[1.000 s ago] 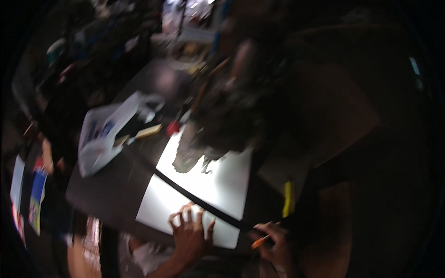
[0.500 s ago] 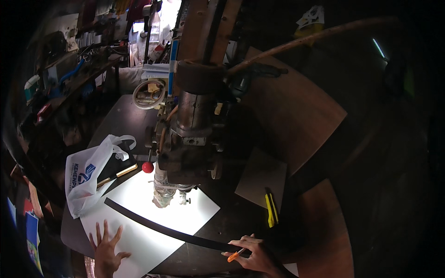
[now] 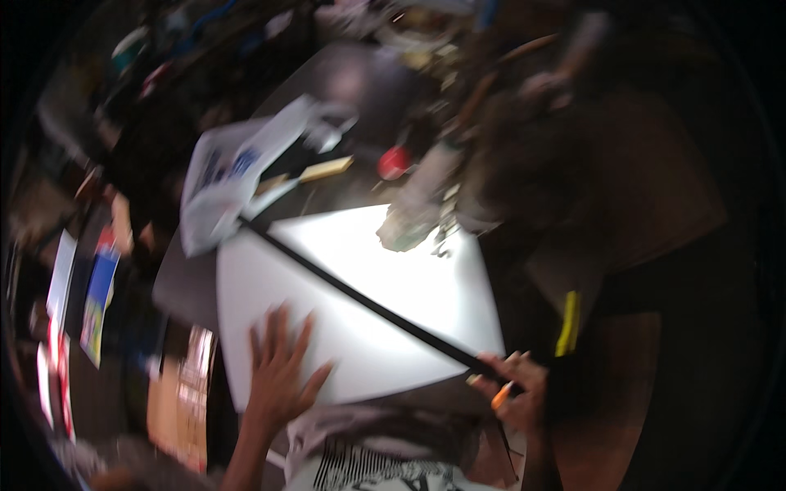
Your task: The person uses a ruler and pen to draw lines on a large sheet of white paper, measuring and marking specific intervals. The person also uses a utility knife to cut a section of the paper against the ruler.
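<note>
Head view: left hand (image 3: 282, 372) was spread over white sheet (image 3: 368, 356). Right hand (image 3: 524, 389) pinched orange pen-like tool (image 3: 502, 396) at black strip (image 3: 368, 303)'s end; strip lay diagonally across sheet on bench (image 3: 184, 282).

White sheet (image 3: 385, 360), bag (image 3: 219, 184) on table (image 3: 184, 286)

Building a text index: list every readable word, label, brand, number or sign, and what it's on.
None legible enough to quote.
White bag: blue print, too blurred.
Shirt: dark print, blurred, cut off at lower edge.
Multicoloured sheet, far left: too blurred to tell.
White sheet, black strip: no lettering discernible.
</note>
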Action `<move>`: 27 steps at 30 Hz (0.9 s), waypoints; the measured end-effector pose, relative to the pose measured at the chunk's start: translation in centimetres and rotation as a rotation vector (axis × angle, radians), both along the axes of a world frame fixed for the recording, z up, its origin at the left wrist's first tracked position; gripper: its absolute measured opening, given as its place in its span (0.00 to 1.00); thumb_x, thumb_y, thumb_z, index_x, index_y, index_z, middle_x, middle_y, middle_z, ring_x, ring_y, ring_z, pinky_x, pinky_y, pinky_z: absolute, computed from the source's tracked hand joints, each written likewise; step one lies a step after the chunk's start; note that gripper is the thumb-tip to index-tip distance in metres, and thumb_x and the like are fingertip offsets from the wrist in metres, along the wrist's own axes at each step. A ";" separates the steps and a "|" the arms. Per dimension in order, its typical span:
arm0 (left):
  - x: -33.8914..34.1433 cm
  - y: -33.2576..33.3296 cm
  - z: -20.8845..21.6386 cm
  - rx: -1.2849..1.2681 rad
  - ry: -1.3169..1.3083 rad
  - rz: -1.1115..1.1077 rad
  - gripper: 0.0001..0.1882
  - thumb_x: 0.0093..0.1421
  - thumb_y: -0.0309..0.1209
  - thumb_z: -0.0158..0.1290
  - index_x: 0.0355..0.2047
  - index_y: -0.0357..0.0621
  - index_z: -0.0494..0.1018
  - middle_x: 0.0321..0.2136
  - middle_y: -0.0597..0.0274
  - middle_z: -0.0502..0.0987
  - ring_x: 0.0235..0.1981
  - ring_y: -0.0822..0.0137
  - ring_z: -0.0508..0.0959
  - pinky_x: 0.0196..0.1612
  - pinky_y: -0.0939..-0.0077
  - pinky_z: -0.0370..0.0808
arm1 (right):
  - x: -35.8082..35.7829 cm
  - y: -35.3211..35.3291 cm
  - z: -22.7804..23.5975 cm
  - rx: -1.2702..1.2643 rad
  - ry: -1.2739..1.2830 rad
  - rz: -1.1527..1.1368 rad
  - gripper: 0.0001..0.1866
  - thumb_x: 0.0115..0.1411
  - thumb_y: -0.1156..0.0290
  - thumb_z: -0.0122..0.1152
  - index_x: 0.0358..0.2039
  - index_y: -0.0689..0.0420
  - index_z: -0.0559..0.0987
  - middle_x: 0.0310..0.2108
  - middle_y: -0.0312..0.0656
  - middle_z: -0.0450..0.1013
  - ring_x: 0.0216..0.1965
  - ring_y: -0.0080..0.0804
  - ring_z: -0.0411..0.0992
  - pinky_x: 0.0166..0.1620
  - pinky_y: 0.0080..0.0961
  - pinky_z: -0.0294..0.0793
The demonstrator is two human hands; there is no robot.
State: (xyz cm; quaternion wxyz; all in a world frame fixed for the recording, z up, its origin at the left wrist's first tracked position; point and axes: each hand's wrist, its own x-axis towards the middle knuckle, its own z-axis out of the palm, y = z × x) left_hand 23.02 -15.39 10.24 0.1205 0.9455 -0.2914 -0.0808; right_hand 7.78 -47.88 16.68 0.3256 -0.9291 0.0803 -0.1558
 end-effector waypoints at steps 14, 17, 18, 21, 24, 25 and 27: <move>2.9 -8.4 -1.6 -0.181 -0.180 -0.151 0.39 0.69 0.56 0.45 0.70 0.41 0.60 0.72 0.42 0.54 0.76 0.49 0.47 0.74 0.41 0.37 | 3.3 -2.0 0.2 -0.109 0.012 0.234 0.22 0.54 0.75 0.74 0.50 0.61 0.82 0.26 0.40 0.74 0.28 0.34 0.73 0.36 0.29 0.66; -1.7 -6.1 0.3 -0.122 -0.054 0.076 0.37 0.70 0.52 0.45 0.70 0.39 0.59 0.72 0.44 0.55 0.76 0.50 0.48 0.74 0.38 0.33 | 2.1 -3.1 0.8 -0.126 0.089 0.230 0.22 0.54 0.76 0.74 0.51 0.61 0.82 0.28 0.41 0.74 0.29 0.35 0.73 0.37 0.31 0.68; -2.3 -5.0 -0.4 -0.196 -0.075 0.131 0.36 0.71 0.48 0.46 0.70 0.37 0.57 0.72 0.45 0.55 0.76 0.51 0.48 0.73 0.37 0.31 | 1.8 -3.3 0.9 -0.071 0.148 0.206 0.21 0.55 0.74 0.74 0.50 0.61 0.82 0.28 0.42 0.73 0.30 0.37 0.73 0.40 0.33 0.70; -1.5 -1.9 -0.3 -0.235 -0.113 0.184 0.35 0.70 0.40 0.48 0.70 0.33 0.54 0.72 0.45 0.55 0.76 0.52 0.50 0.73 0.38 0.25 | 1.4 -3.7 -0.1 -0.149 0.145 0.240 0.21 0.55 0.72 0.74 0.49 0.61 0.83 0.27 0.41 0.71 0.30 0.39 0.73 0.45 0.37 0.72; -2.1 -0.5 -0.7 -0.413 -0.076 0.354 0.29 0.66 0.35 0.53 0.63 0.33 0.62 0.69 0.43 0.60 0.74 0.49 0.53 0.74 0.42 0.36 | 1.0 -3.8 -1.0 -0.164 0.133 0.248 0.21 0.54 0.69 0.75 0.49 0.59 0.84 0.26 0.40 0.69 0.30 0.39 0.73 0.49 0.40 0.71; -3.2 -0.8 -0.8 -0.408 -0.083 0.357 0.29 0.66 0.35 0.53 0.63 0.33 0.62 0.69 0.43 0.60 0.74 0.49 0.53 0.74 0.42 0.36 | 0.8 -3.8 -1.1 -0.174 0.125 0.248 0.22 0.53 0.69 0.76 0.49 0.58 0.84 0.26 0.40 0.69 0.30 0.39 0.72 0.49 0.40 0.71; -4.9 -1.6 -1.1 -0.770 -0.258 0.412 0.28 0.62 0.34 0.58 0.58 0.32 0.65 0.65 0.39 0.65 0.69 0.40 0.62 0.73 0.40 0.44 | 0.2 -3.2 -1.2 -0.151 0.129 0.248 0.21 0.53 0.69 0.76 0.48 0.58 0.84 0.26 0.40 0.70 0.30 0.38 0.73 0.50 0.38 0.70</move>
